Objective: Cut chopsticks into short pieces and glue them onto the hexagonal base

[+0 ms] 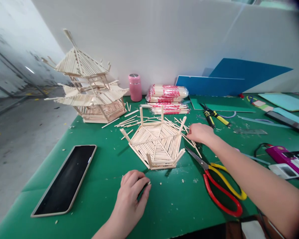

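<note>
A hexagonal platform of thin wooden sticks [157,141], with short posts standing up at its corners, lies on the green mat [107,166]. My right hand [200,132] reaches to its right edge, with fingers closed on loose sticks [189,137] lying there. My left hand [133,189] rests on the mat just in front of the platform, fingers curled, pinching a small stick piece at the fingertips. A tall stick pagoda model [89,86] stands at the back left.
Red-and-yellow-handled scissors [221,186] lie right of the platform. A phone [66,179] lies at the front left. Wrapped stick bundles [167,96], a pink jar [135,87], yellow-black cutters [215,116], a purple glue gun [285,157] and blue boards [229,81] sit behind.
</note>
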`<action>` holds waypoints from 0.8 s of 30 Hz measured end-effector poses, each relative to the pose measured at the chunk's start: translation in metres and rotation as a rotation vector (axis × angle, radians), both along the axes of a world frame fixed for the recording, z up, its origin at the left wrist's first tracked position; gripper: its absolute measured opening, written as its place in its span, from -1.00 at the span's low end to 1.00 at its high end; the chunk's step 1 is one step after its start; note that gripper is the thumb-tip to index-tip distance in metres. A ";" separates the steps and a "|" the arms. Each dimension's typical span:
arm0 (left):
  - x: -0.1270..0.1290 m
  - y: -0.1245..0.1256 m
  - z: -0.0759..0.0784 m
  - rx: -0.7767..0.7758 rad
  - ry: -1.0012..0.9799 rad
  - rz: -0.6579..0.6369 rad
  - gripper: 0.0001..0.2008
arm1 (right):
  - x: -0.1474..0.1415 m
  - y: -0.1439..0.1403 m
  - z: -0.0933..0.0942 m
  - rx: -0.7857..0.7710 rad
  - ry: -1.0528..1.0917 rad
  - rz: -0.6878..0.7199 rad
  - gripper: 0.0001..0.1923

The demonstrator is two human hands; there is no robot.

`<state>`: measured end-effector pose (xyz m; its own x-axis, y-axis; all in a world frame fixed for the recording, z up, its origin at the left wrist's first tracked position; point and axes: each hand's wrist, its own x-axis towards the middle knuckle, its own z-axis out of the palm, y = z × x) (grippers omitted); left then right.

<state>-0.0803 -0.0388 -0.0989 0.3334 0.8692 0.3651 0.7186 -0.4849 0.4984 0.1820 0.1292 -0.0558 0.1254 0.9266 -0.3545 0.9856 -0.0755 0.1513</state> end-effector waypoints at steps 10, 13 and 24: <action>0.000 0.000 0.000 0.059 -0.026 0.037 -0.83 | 0.007 0.028 -0.001 0.076 0.033 0.101 -0.71; -0.001 -0.001 -0.004 0.073 -0.043 0.066 -0.93 | 0.002 0.035 -0.006 0.057 0.027 0.094 -0.72; 0.000 -0.002 -0.009 0.090 -0.080 0.123 -0.85 | -0.009 0.051 -0.006 0.091 0.039 0.111 -0.70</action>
